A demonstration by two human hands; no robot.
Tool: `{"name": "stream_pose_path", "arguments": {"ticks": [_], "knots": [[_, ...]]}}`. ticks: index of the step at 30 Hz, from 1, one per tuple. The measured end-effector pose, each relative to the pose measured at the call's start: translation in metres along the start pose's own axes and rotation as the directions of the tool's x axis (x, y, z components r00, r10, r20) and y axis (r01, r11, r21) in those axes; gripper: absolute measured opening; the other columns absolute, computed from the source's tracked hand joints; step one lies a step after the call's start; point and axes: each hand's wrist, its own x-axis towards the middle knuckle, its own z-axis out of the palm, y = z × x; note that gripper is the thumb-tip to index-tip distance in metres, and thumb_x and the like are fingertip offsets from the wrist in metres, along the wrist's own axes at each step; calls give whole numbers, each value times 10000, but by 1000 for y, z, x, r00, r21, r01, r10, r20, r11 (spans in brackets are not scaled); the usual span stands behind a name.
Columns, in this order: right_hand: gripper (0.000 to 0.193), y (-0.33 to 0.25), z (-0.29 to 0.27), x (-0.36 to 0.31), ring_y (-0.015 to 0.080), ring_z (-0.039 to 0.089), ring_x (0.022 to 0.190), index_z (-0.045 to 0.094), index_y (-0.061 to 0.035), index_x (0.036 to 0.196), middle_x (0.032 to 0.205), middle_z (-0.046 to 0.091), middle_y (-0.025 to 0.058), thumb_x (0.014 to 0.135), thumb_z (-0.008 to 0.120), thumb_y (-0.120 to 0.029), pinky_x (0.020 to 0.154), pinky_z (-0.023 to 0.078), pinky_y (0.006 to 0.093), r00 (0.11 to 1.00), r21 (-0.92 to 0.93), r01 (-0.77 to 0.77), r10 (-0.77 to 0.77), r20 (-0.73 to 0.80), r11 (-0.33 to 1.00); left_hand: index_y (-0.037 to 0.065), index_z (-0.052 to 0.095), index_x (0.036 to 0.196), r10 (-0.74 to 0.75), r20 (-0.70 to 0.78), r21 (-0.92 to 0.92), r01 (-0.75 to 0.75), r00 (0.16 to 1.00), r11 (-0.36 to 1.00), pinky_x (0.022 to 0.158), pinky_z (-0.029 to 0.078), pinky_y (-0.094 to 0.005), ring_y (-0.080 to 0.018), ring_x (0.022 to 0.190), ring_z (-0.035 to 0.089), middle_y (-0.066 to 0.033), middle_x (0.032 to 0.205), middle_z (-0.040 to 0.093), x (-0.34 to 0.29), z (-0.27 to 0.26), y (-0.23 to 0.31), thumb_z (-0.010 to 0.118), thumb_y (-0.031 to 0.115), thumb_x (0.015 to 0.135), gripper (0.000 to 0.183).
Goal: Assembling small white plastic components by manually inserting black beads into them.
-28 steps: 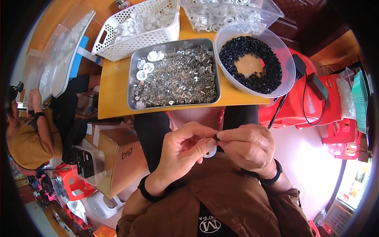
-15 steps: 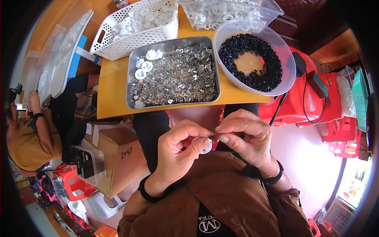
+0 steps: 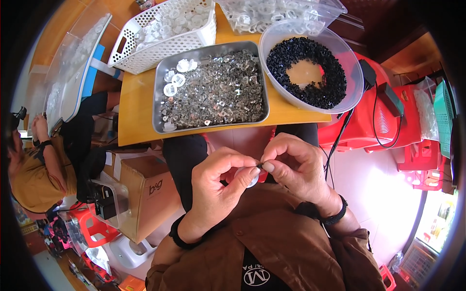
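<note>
Over my lap, my left hand (image 3: 219, 185) is closed on a small white round plastic piece (image 3: 253, 182), partly covered by the thumb and fingers. A tiny dark piece (image 3: 260, 166) sits at the left thumb and fingertip. My right hand (image 3: 302, 170) meets it there, thumb and forefinger pinched on the dark piece; its exact shape is too small to make out. Beyond my hands on the table, a metal tray (image 3: 158, 104) holds many tiny metal parts and several white rings. To its right a clear round bowl (image 3: 358, 92) holds small black parts.
On the yellow table (image 3: 133, 114), a white perforated basket (image 3: 187, 43) and a clear bin (image 3: 340, 7) hold white plastic pieces. A cardboard box (image 3: 150, 194) stands left of my legs, red stools (image 3: 422, 155) to the right. At far left another person (image 3: 41, 169) sits working.
My right hand has moved slightly left, and its thumb and forefinger have closed onto the dark piece at my left fingertips. The far-left person's hands have shifted.
</note>
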Motion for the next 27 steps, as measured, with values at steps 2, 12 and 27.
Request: {"name": "stream_pose_path", "arguments": {"ticks": [2, 12, 27], "knots": [[93, -3, 0, -2, 77, 523, 607, 589, -9, 920, 770, 582, 29, 883, 627, -86, 528, 414, 214, 985, 169, -170, 163, 56, 971, -15, 652, 916, -15, 26, 1, 15, 1000, 1000, 555, 455, -184, -60, 676, 567, -43, 845, 609, 0, -1, -2, 699, 21, 819, 114], [64, -7, -7, -3, 50, 503, 590, 560, -17, 936, 770, 550, 11, 898, 588, -58, 499, 404, 204, 981, 100, -195, 196, 5, 976, -30, 567, 1188, -62, 92, -183, 78, 994, 980, 614, 537, -198, -106, 814, 603, -84, 1035, 540, 1, -2, -5, 674, -52, 807, 396], [171, -16, 9, 1, 295, 585, 667, 575, -36, 887, 808, 555, 107, 754, 634, 54, 549, 486, 362, 961, -470, 246, -276, 4, 848, -31, 632, 1046, 23, 48, -34, -22, 999, 999, 728, 548, -239, -130, 884, 640, -79, 980, 637, -2, 0, -1, 786, -18, 698, 381]]}}
